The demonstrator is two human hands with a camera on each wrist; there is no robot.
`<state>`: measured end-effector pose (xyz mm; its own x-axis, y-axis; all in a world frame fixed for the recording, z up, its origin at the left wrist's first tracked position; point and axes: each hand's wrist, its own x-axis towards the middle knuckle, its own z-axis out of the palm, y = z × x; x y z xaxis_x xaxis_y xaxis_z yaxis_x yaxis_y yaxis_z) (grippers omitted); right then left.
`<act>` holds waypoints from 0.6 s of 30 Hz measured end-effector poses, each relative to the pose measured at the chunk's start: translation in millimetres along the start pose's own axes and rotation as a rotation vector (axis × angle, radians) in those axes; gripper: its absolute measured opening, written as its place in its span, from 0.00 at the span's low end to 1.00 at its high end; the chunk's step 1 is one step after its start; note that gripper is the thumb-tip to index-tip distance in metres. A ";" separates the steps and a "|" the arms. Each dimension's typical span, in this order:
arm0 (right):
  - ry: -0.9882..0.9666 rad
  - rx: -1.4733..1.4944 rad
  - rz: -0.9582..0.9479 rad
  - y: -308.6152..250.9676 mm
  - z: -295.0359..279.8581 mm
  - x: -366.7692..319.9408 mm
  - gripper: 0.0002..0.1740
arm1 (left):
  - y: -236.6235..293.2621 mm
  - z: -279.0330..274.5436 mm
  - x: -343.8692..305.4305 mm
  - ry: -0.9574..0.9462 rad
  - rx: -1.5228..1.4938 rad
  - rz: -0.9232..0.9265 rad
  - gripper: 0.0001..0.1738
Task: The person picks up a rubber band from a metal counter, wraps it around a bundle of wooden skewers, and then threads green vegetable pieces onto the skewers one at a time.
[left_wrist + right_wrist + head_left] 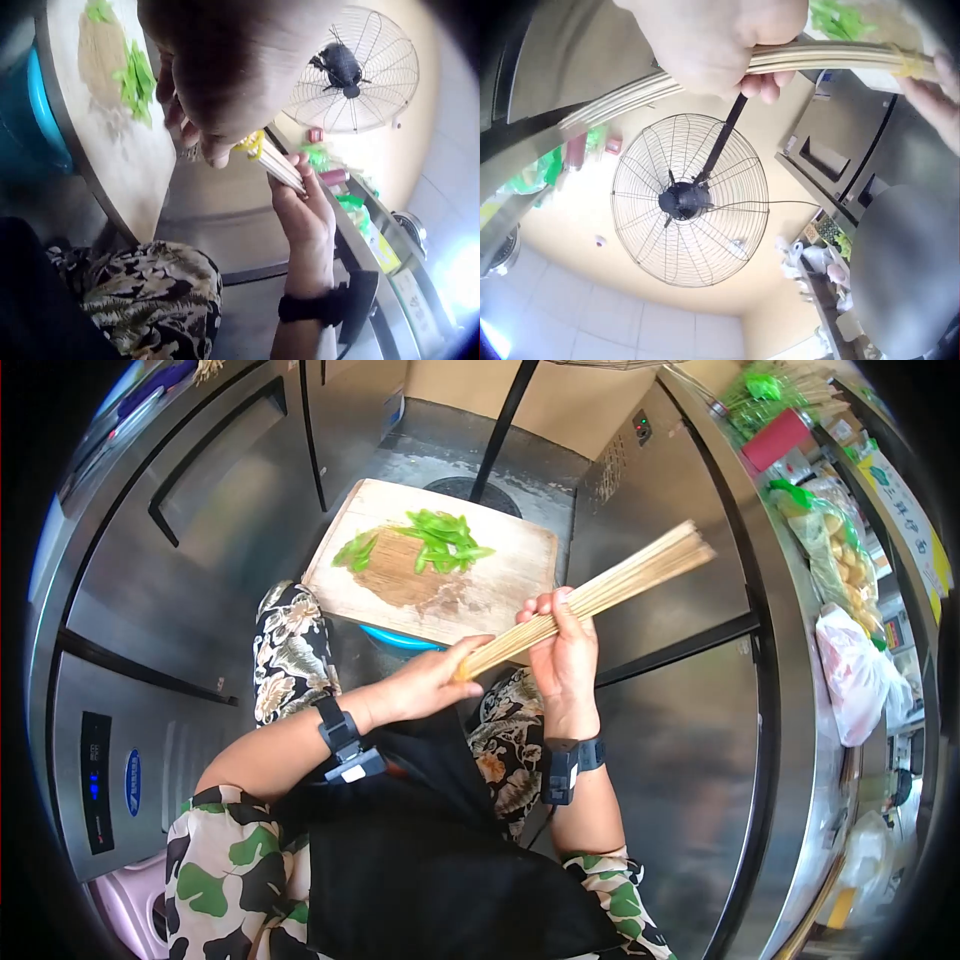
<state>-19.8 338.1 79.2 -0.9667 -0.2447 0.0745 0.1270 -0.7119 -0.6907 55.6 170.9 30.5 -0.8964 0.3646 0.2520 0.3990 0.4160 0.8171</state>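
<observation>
A long bundle of thin bamboo skewers (pixel 640 570) slants up to the right in the head view. My right hand (pixel 568 660) grips it around the middle, fingers curled about the sticks. At the lower end, my left hand (pixel 420 682) pinches the bundle between thumb and fingers. A yellow rubber band (pixel 909 64) wraps the sticks by the left fingertips. Beyond the hands lies a wooden cutting board (pixel 525 555), with sliced green pepper pieces (pixel 440 542) on it in two piles.
A blue basin (pixel 400 638) shows beneath the board. Steel cabinets (pixel 225 480) stand on both sides. On the right counter sit a bag of yellowish pieces (pixel 850 565) and a white plastic bag (pixel 855 680). A wire-caged fan (pixel 690 201) stands ahead.
</observation>
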 end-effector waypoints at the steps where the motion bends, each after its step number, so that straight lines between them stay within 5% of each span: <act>1: 0.005 -0.027 0.031 1.6 6.1 -7.5 0.05 | 23.5 -6.5 2.6 -0.162 -0.156 -0.208 0.35; 2: 0.005 -0.052 0.023 3.1 6.6 -11.4 0.05 | 46.3 -15.0 3.3 -0.321 -0.307 -0.419 0.35; 4: -0.004 -0.101 -0.002 7.1 10.2 -13.5 0.06 | 32.4 2.0 -8.3 -0.330 -0.616 -0.383 0.23; 8: 0.076 -0.072 -0.054 -1.6 32.9 -5.5 0.11 | 29.3 -1.5 -28.1 -0.416 -1.114 -0.526 0.15; 13: 0.123 -0.152 -0.162 -7.5 40.5 20.7 0.13 | 22.9 -25.7 -50.9 -0.552 -1.145 -0.514 0.12; 18: 0.165 -0.148 0.074 1.2 34.2 52.3 0.13 | 20.7 -38.0 -43.0 -0.676 -1.111 -0.534 0.18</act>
<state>-62.7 302.0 106.8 -0.9808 -0.1731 -0.0901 0.1764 -0.5888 -0.7888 95.1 132.2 56.2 -0.4979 0.8305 -0.2498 -0.5990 -0.1211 0.7915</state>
